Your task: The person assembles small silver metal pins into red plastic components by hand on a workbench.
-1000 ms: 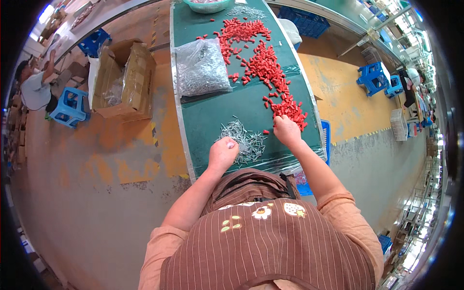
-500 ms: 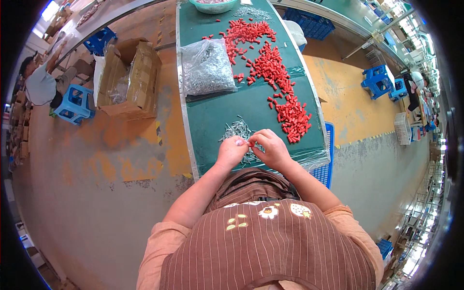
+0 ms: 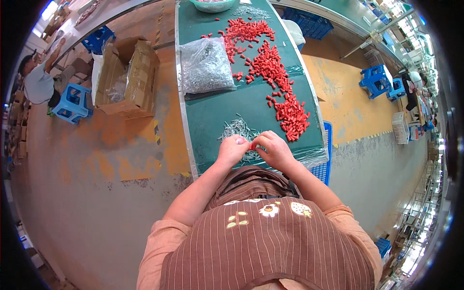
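My left hand point(image 3: 232, 151) and my right hand point(image 3: 275, 150) meet at their fingertips over the near end of the table. A small red plastic cylinder point(image 3: 252, 146) shows partly between them, pinched by my right hand. My left fingers are closed against it, and what they hold is hidden. Beneath and beyond my hands spreads a loose pile of thin silver metal pins point(image 3: 238, 127), like screws or nails. To the right lies a long heap of similar red cylinders point(image 3: 291, 116), running up toward the far end.
A clear plastic bag full of metal pins point(image 3: 206, 67) lies on the green tabletop point(image 3: 205, 113). At the far end are a green bowl point(image 3: 212, 6) and more pins point(image 3: 251, 12). A blue crate point(image 3: 323, 166) stands right of the table; left are an open carton point(image 3: 126, 79) and blue stool point(image 3: 72, 102).
Both hands stay together at the pile, with only slight finger movement; the right hand has shifted a little nearer to me. The whole view has shifted slightly.
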A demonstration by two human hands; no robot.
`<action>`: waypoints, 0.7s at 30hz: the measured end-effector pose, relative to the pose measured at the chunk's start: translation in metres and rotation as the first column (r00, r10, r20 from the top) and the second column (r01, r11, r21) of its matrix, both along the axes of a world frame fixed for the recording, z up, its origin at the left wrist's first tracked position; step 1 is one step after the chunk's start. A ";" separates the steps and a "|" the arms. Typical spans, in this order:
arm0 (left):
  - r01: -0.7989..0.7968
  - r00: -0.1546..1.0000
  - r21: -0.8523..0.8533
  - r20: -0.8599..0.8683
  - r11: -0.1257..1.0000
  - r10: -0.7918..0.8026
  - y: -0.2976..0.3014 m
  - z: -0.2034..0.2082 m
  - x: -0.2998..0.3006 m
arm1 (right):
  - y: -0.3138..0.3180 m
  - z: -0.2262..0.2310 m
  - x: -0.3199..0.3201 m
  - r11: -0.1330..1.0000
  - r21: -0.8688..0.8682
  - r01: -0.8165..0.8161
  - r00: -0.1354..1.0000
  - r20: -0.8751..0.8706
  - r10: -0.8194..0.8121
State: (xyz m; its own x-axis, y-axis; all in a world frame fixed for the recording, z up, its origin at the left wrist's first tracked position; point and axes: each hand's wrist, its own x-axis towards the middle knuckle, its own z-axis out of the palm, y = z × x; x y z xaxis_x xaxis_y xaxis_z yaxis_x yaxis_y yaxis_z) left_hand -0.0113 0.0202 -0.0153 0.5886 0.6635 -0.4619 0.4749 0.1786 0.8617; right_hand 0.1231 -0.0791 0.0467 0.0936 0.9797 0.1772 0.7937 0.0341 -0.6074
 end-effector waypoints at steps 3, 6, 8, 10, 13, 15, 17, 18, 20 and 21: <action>0.016 1.000 0.014 -0.011 1.000 -0.015 0.001 0.004 0.000 | -0.001 0.003 -0.002 0.999 -0.026 0.031 0.998 0.046 -0.030; 0.001 1.000 -0.089 0.009 0.996 0.000 0.000 0.009 -0.002 | -0.001 0.005 -0.006 0.999 -0.024 0.023 0.999 0.042 -0.022; -0.025 0.998 -0.167 0.053 0.986 0.034 0.001 0.013 -0.002 | -0.002 0.004 -0.006 1.000 -0.010 0.008 0.999 0.049 -0.008; -0.015 1.000 -0.352 0.013 0.936 0.022 0.002 0.018 -0.004 | -0.003 0.004 -0.007 1.000 0.004 -0.007 0.998 0.056 0.007; -0.011 0.999 -0.375 0.030 0.927 0.024 0.001 0.013 -0.004 | -0.006 0.002 -0.006 1.000 -0.011 0.002 0.995 0.097 -0.001; -0.009 1.000 -0.314 0.000 0.949 0.009 0.000 0.013 -0.003 | -0.007 0.001 -0.004 1.000 -0.009 0.008 0.997 0.079 -0.007; -0.006 1.000 -0.253 -0.031 0.967 -0.001 -0.003 0.011 -0.003 | -0.010 0.003 -0.003 0.997 -0.065 0.041 0.997 0.071 -0.036; 0.003 1.000 -0.168 -0.017 0.986 -0.006 -0.004 0.007 -0.003 | -0.010 0.004 -0.002 0.990 -0.121 0.073 0.996 0.065 -0.066; 0.013 1.000 -0.081 -0.004 0.997 -0.013 -0.004 0.006 -0.003 | -0.011 0.008 -0.001 0.989 -0.127 0.073 0.996 0.057 -0.066; 0.025 0.999 -0.030 -0.034 0.999 -0.026 -0.004 0.006 -0.003 | -0.011 0.010 -0.001 0.988 -0.134 0.072 0.997 0.050 -0.065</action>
